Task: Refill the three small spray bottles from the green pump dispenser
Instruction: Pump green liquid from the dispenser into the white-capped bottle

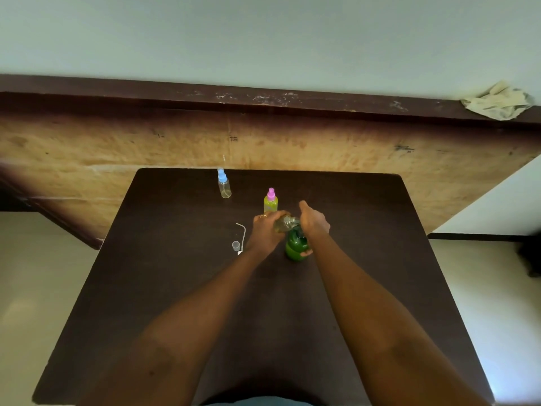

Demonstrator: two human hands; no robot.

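Gripping clear spray bottle, left hand fingers curled round it; right hand fingers clasping green pump dispenser

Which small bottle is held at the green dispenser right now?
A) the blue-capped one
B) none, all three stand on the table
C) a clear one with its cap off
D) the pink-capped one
C: the left hand holds a clear uncapped bottle tilted at the top of the green dispenser, while the blue-capped bottle and the pink-capped bottle stand apart on the table.
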